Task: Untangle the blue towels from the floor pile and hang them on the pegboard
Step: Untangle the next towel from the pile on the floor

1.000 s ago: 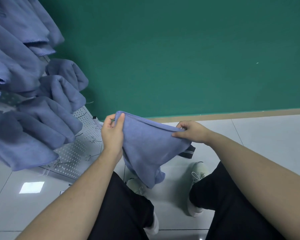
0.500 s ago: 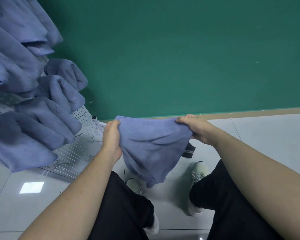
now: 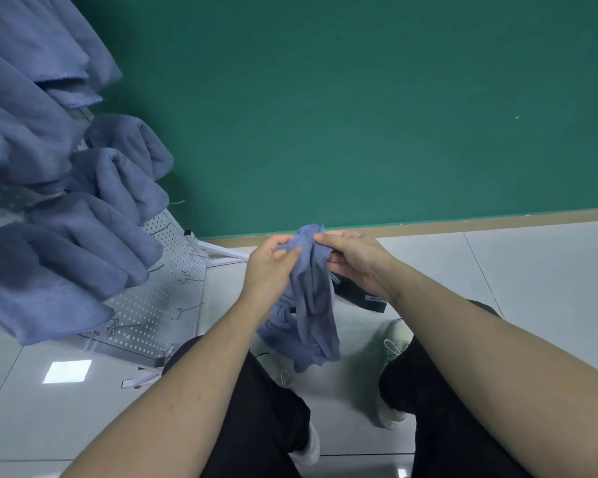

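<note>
Towel (image 3: 313, 298): bunched, held above the floor (image 3: 497, 270) right of the pegboard (image 3: 159, 305). Left hand (image 3: 268, 267) and right hand (image 3: 353, 262) pinch its top. Risk: gathered folds likely slip off a hook (image 3: 190, 308); loose end may drag.

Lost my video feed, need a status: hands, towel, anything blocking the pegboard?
Both hands, left and right, grip one blue towel, bunched, hanging. Pegboard to the left, hung towels above, free hooks low. Nothing blocking.
</note>
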`<move>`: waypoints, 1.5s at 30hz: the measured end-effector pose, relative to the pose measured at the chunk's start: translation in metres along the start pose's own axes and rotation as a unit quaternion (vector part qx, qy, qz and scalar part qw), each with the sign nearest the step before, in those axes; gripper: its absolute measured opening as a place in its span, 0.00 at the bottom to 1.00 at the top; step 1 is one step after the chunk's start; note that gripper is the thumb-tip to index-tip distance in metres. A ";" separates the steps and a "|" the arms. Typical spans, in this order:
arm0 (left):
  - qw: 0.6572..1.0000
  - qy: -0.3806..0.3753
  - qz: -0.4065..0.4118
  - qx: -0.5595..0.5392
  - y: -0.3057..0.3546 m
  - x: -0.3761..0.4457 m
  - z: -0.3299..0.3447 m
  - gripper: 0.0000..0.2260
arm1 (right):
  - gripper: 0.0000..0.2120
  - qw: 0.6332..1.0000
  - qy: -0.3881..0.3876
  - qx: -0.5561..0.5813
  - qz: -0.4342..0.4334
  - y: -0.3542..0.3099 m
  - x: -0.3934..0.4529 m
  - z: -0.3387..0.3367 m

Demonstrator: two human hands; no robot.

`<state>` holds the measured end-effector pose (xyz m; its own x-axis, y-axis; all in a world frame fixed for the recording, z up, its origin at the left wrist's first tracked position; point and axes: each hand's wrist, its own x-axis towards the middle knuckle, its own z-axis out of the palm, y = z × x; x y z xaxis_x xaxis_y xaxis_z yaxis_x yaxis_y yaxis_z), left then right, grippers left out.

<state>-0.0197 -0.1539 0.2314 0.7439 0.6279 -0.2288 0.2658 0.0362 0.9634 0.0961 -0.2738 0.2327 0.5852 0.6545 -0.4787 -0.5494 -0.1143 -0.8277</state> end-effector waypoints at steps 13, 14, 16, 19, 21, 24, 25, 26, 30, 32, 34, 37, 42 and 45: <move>0.999 -0.020 -0.008 -0.042 0.001 0.004 0.004 0.10 | 0.16 0.985 -0.028 -0.123 -0.121 0.000 -0.007 0.013; 0.998 -0.029 -0.012 -0.049 0.001 0.004 0.005 0.11 | 0.15 0.980 -0.008 -0.142 -0.137 0.001 -0.007 0.012; 0.996 -0.051 -0.017 -0.073 0.002 0.002 0.006 0.12 | 0.12 0.971 0.030 -0.169 -0.169 0.001 -0.007 0.013; 0.992 -0.073 -0.022 -0.103 0.004 0.000 0.007 0.12 | 0.11 0.946 0.049 -0.226 -0.226 0.000 -0.009 0.013; 0.990 -0.078 -0.022 -0.116 0.004 -0.001 0.006 0.11 | 0.12 0.909 0.067 -0.306 -0.275 0.001 -0.006 0.010; 0.989 -0.055 -0.028 -0.138 0.004 -0.001 0.004 0.10 | 0.05 0.831 0.093 -0.426 -0.346 0.001 -0.004 0.006; 0.988 -0.043 -0.032 -0.148 0.004 0.000 0.003 0.10 | 0.02 0.813 0.093 -0.446 -0.363 -0.002 -0.006 0.006; 0.987 -0.029 -0.035 -0.155 0.004 0.000 0.002 0.10 | 0.02 0.802 0.088 -0.456 -0.375 -0.004 -0.008 0.007; 0.988 -0.010 -0.039 -0.150 0.006 0.000 0.001 0.07 | 0.01 0.827 0.024 -0.442 -0.347 -0.002 -0.011 0.005; 0.987 -0.015 -0.038 -0.152 0.008 -0.002 0.001 0.06 | 0.06 0.845 0.028 -0.414 -0.337 0.000 -0.009 0.004; 0.985 -0.022 -0.040 -0.168 0.008 -0.002 0.002 0.06 | 0.10 0.863 0.036 -0.380 -0.330 -0.001 -0.007 0.003; 0.982 -0.033 -0.045 -0.179 0.007 -0.001 0.002 0.06 | 0.11 0.876 0.026 -0.354 -0.325 -0.003 -0.006 0.002; 0.986 -0.063 -0.033 -0.149 0.007 -0.003 0.003 0.09 | 0.05 0.916 0.020 -0.295 -0.271 -0.007 -0.006 0.001; 0.987 -0.073 -0.023 -0.139 0.009 -0.005 0.004 0.08 | 0.06 0.933 0.028 -0.259 -0.247 -0.007 -0.005 0.000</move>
<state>-0.0184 -0.1598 0.2403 0.8214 0.5020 -0.2707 0.1376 0.2861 0.9483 0.0977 -0.2763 0.2409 0.7284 0.6851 -0.0046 0.1490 -0.1649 -0.9750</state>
